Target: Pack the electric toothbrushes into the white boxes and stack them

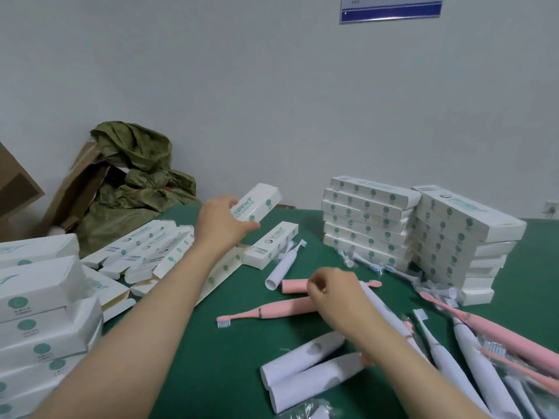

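Two bare hands are seen, the left hand [223,228] and the right hand [334,300]. Behind the fingers [317,287], the left forearm [145,322] and the right forearm [402,376] are shown uncovered as far back as the lower edge.

I see one white box [257,204] with green print raised and tilted above the counter [211,358]. Stacks of closed boxes [367,219] stand far right. Pink toothbrushes [272,309] and white toothbrushes [465,343] lie scattered flat.
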Demonstrator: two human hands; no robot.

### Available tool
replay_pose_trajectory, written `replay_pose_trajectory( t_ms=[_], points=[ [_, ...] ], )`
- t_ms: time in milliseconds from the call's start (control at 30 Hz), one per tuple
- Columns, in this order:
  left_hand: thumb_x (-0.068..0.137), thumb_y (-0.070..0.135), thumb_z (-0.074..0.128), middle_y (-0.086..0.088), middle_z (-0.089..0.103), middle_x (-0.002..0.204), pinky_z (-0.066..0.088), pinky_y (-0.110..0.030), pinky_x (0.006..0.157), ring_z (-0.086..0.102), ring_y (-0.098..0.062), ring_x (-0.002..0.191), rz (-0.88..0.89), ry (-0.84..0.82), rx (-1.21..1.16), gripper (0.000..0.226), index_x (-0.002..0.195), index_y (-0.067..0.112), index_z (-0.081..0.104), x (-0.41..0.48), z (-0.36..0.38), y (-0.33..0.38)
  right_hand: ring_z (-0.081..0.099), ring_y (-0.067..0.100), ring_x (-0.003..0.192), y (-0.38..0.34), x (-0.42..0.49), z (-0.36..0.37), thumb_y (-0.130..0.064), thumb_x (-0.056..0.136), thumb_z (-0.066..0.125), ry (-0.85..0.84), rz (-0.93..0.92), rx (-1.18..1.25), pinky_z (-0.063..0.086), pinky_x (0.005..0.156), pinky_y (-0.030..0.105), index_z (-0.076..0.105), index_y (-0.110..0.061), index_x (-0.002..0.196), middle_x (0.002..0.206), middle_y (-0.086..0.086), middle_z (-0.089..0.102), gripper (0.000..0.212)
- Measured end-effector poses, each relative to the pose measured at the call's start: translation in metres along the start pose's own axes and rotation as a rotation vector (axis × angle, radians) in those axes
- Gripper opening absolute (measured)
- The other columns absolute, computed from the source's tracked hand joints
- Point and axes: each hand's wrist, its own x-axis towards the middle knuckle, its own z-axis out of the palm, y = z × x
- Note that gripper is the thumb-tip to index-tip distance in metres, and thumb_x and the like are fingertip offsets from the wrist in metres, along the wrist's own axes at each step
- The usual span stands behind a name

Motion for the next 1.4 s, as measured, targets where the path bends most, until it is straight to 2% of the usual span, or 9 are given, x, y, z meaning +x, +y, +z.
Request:
replay_pose_trajectory(
  t_ms=[167,267,400,633,733,833,1033,1267,1400],
  points=[
    [0.069,0.043,0.08,-0.012,0.065,0.107,0.047,-0.034,0.073,0.061,-0.026,0.097,-0.114,-0.261,0.231,0.048,0.099,0.008,0.064,0.053,0.057,-0.002,0.042,0.02,0.071,0.008,0.001,0.013,-0.016,0.089,0.037,-0.046,-0.073,-0.208,0.024,0.046,0.02,0.048,-0.013,0.076,0.081,0.003,0.051,0.017],
    [0.071,0.041,0.079,-0.013,0.066,0.107,0.049,-0.033,0.069,0.062,-0.026,0.1,-0.157,-0.305,0.215,0.055,0.105,0.001,0.063,0.075,0.082,-0.011,0.043,0.02,0.083,0.009,0.003,0.022,-0.021,0.093,0.035,-0.065,-0.09,-0.276,0.027,0.055,0.027,0.052,-0.018,0.092,0.094,0.003,0.055,0.017],
    [0.072,0.038,0.078,-0.008,0.065,0.094,0.034,-0.025,0.048,0.055,-0.02,0.075,-0.11,-0.316,0.211,0.038,0.076,0.01,0.053,0.094,0.103,-0.013,0.05,0.02,0.1,0.011,0.01,0.029,-0.023,0.094,0.038,-0.075,-0.12,-0.199,0.031,0.064,0.029,0.045,-0.021,0.113,0.105,0.002,0.057,0.02],
    [0.07,0.05,0.075,-0.007,0.058,0.112,0.043,-0.032,0.072,0.055,-0.026,0.099,-0.017,-0.439,0.423,0.063,0.112,0.01,0.051,0.081,0.101,-0.02,0.057,0.021,0.09,0.024,0.01,0.027,-0.019,0.091,0.05,-0.09,-0.122,-0.042,0.046,0.074,0.031,0.048,-0.023,0.12,0.098,0.002,0.065,0.029],
    [0.068,0.044,0.077,-0.005,0.059,0.088,0.04,-0.028,0.058,0.056,-0.022,0.076,-0.086,-0.472,0.395,0.048,0.082,0.008,0.049,0.075,0.094,-0.028,0.057,0.023,0.096,0.024,0.006,0.032,-0.019,0.091,0.05,-0.107,-0.111,-0.047,0.047,0.08,0.033,0.047,-0.022,0.121,0.103,0.004,0.064,0.031],
    [0.067,0.035,0.078,-0.001,0.053,0.068,0.033,-0.024,0.047,0.048,-0.015,0.057,-0.106,-0.436,0.336,0.04,0.069,0.012,0.045,0.07,0.094,-0.032,0.057,0.023,0.095,0.027,0.004,0.033,-0.019,0.091,0.049,-0.109,-0.112,-0.061,0.047,0.079,0.033,0.047,-0.022,0.12,0.102,0.003,0.063,0.029],
    [0.073,0.036,0.075,0.001,0.05,0.069,0.027,-0.026,0.046,0.044,-0.011,0.058,-0.102,-0.317,0.247,0.04,0.07,0.015,0.041,0.067,0.108,-0.025,0.056,0.02,0.094,0.026,0.007,0.034,-0.021,0.092,0.048,-0.086,-0.133,-0.07,0.046,0.078,0.032,0.047,-0.024,0.119,0.1,0.0,0.062,0.027],
    [0.085,0.054,0.057,-0.009,0.054,0.114,0.041,-0.038,0.083,0.045,-0.031,0.114,-0.066,-0.24,0.331,0.049,0.109,0.011,0.052,0.055,0.098,-0.02,0.054,0.018,0.075,0.024,0.01,0.031,-0.018,0.092,0.044,-0.045,-0.155,-0.075,0.039,0.06,0.029,0.052,-0.026,0.115,0.088,-0.001,0.064,0.026],
    [0.095,0.022,0.045,-0.014,0.054,0.121,0.037,-0.038,0.08,0.043,-0.033,0.115,-0.128,-0.058,0.327,0.028,0.118,0.01,0.054,0.024,0.063,-0.041,0.054,0.014,0.072,0.019,0.008,0.026,-0.018,0.092,0.046,-0.033,-0.133,-0.045,0.046,0.066,0.029,0.06,-0.023,0.108,0.095,-0.003,0.068,0.021]
  ],
)
